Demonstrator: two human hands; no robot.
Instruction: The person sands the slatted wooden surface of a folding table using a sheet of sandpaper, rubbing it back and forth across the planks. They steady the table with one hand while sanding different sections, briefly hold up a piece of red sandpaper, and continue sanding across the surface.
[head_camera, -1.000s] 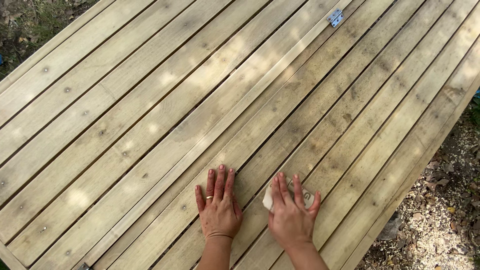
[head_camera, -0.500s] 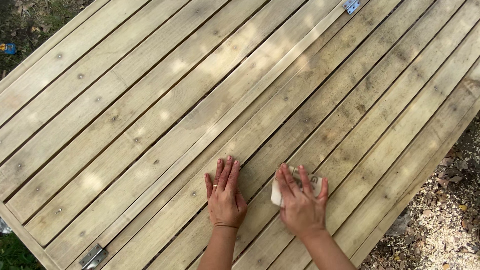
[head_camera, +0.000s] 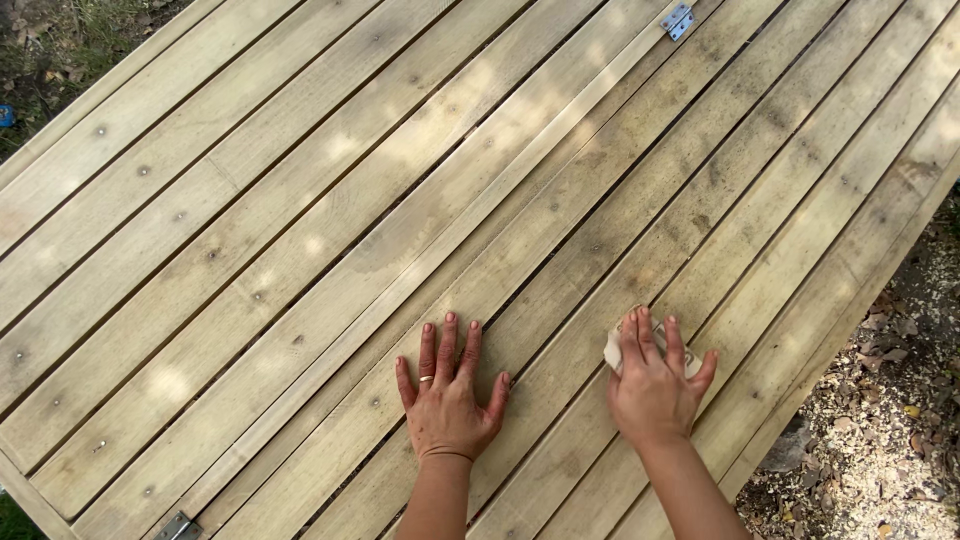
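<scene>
My left hand (head_camera: 446, 394) lies flat, palm down, on a slatted wooden panel (head_camera: 300, 230), fingers together and holding nothing; a ring is on one finger. My right hand (head_camera: 655, 380) presses a small pale pad or folded sheet, likely sandpaper (head_camera: 613, 349), against a plank to the right. Only the pad's left corner and a sliver on the right show from under the fingers.
A metal hinge (head_camera: 679, 19) sits at the panel's top edge and another hinge (head_camera: 178, 525) at the bottom left. Wood chips and dirt (head_camera: 880, 430) cover the ground at lower right. Grass and soil (head_camera: 50, 40) show at top left.
My right hand has slid the pad to the right along the plank, away from my left hand. The view has shifted slightly, and the hands now sit further apart.
</scene>
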